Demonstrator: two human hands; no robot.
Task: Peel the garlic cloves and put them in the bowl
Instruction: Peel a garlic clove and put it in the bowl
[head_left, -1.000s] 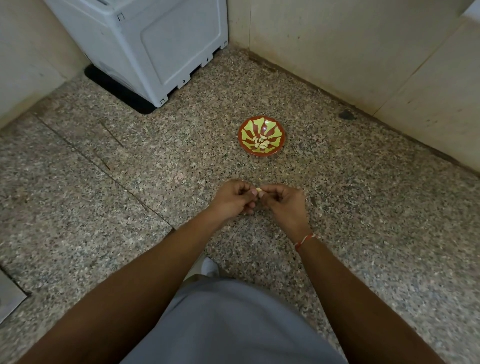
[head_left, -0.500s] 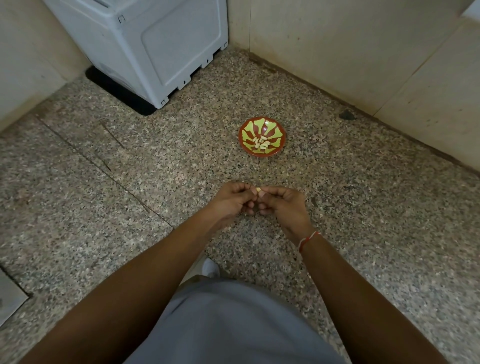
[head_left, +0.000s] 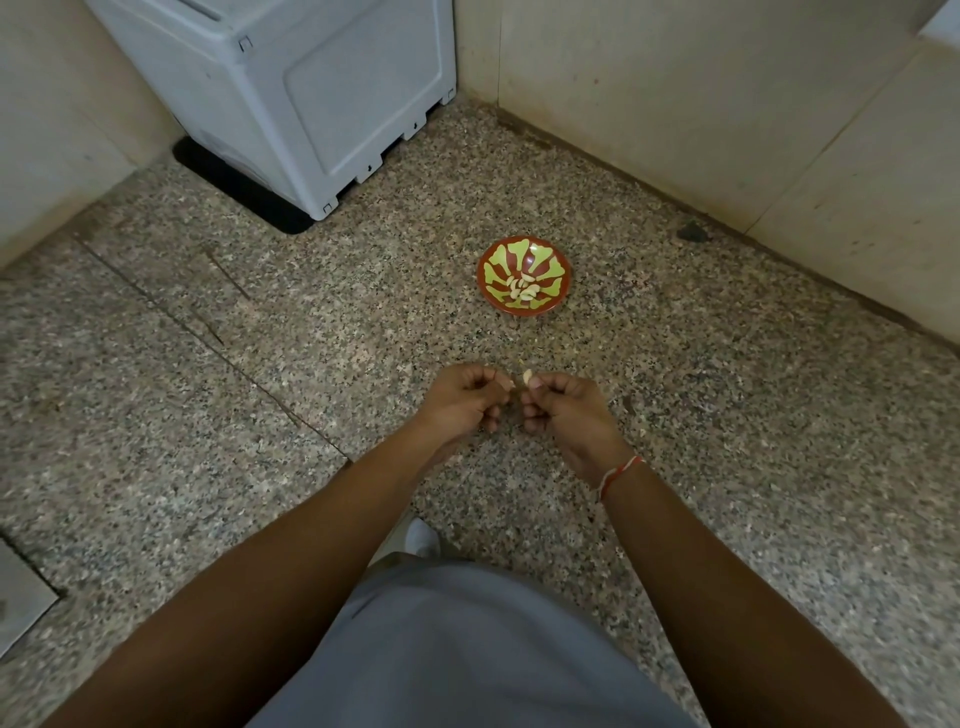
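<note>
1. Here, both forearms reach forward and down from the lower corners of the head view and converge over the speckled floor.
2. The right hand has its fingers curled inward, with thumb and forefinger pinching a small pale garlic clove that pokes up above the fingertips.
3. The left hand sits just beside it, fingers likewise curled and thumb against forefinger at the tip; whether it pinches a scrap of skin cannot be told, as the spot is too small.
4. The two hands are close but a narrow gap shows between them, knuckles facing each other.
5. A red and white thread circles the right wrist.
6. The red bowl with a green pattern stands on the floor beyond the hands, well apart from them, and holds several peeled cloves heaped at its centre.
7. A grey appliance stands in the far left corner against the wall, and grey fabric covers the person's lap at the bottom edge.
</note>
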